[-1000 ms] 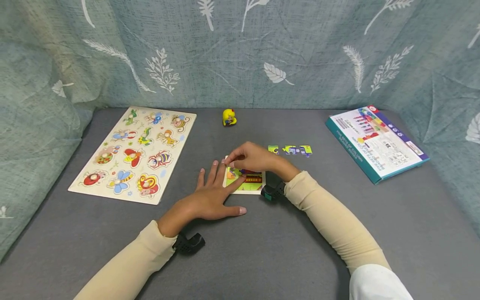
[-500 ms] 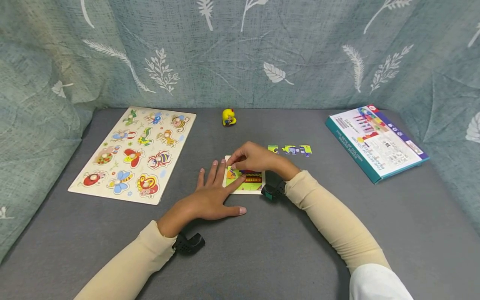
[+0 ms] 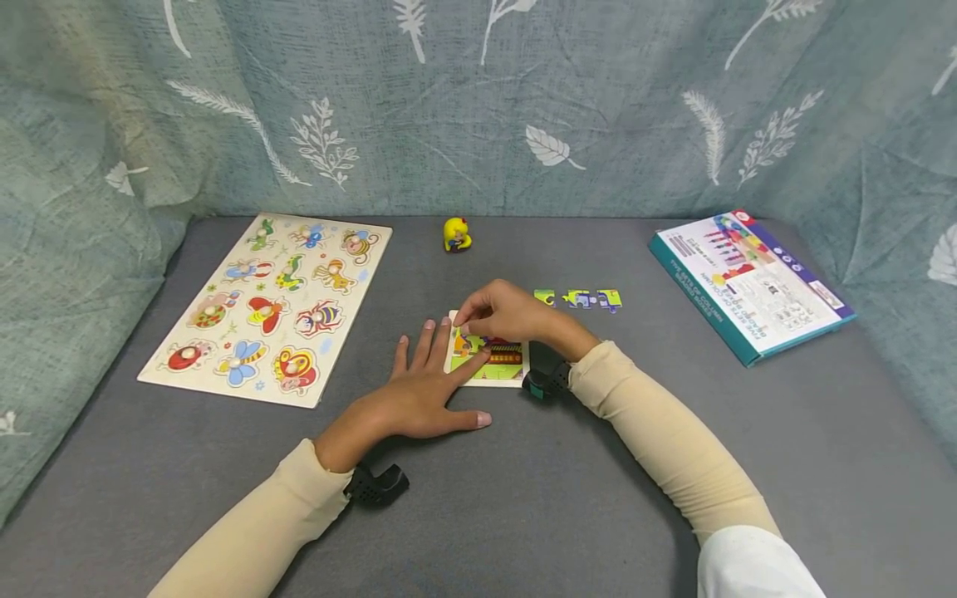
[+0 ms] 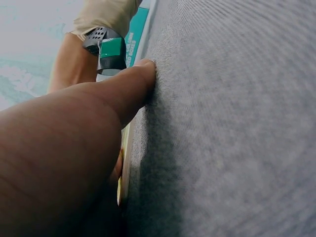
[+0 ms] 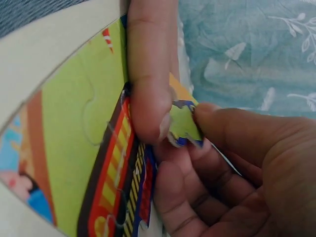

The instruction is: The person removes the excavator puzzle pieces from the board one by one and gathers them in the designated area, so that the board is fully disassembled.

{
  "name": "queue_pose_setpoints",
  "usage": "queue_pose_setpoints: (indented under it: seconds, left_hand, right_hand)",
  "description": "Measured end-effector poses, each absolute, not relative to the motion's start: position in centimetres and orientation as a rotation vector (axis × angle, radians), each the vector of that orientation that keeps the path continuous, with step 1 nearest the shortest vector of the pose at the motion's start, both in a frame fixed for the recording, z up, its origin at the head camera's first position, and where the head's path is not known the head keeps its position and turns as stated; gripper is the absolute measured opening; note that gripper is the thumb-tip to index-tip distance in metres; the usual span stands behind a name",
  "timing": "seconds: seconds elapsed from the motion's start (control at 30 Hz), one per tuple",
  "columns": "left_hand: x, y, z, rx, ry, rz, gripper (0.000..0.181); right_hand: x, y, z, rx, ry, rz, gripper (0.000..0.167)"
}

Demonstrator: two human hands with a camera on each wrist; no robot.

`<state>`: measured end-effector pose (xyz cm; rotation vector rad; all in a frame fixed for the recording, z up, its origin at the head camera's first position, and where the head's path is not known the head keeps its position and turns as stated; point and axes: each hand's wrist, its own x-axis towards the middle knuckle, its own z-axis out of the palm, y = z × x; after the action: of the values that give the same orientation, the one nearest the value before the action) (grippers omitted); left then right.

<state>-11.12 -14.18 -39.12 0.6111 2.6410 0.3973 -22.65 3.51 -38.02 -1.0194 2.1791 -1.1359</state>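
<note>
Puzzle board (image 5: 64,44), mid table (image 3: 583,498), looks filled along its near edge; left hand (image 3: 422,403) lies spread over its left edge, right hand (image 3: 508,316) pinches a piece (image 5: 182,121) at its far-left corner, loose pieces (image 3: 577,299) unplaced beyond its far-right.

Green and blue puzzle piece (image 5: 183,124)

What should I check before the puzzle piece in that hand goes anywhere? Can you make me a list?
1. Puzzle piece held: ok, the right grip pinches it.
2. Puzzle board covered by a finger of the left grip: ok.
3. Gap for the piece in view: cannot tell, fingers hide part of the picture.
4. All other pieces in: not ok, loose pieces lie outside.
5. Yellow toy off the board: ok.
</note>
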Motion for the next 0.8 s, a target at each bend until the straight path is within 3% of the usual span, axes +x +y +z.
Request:
queue_pose_setpoints:
  seconds: [0.8]
  left_hand:
    - [-11.1, -14.1, -39.3, 0.591, 2.646, 0.417, 0.089]
  right_hand:
    - [-23.5, 5.8, -37.1, -0.948, 2.235, -1.257, 0.016]
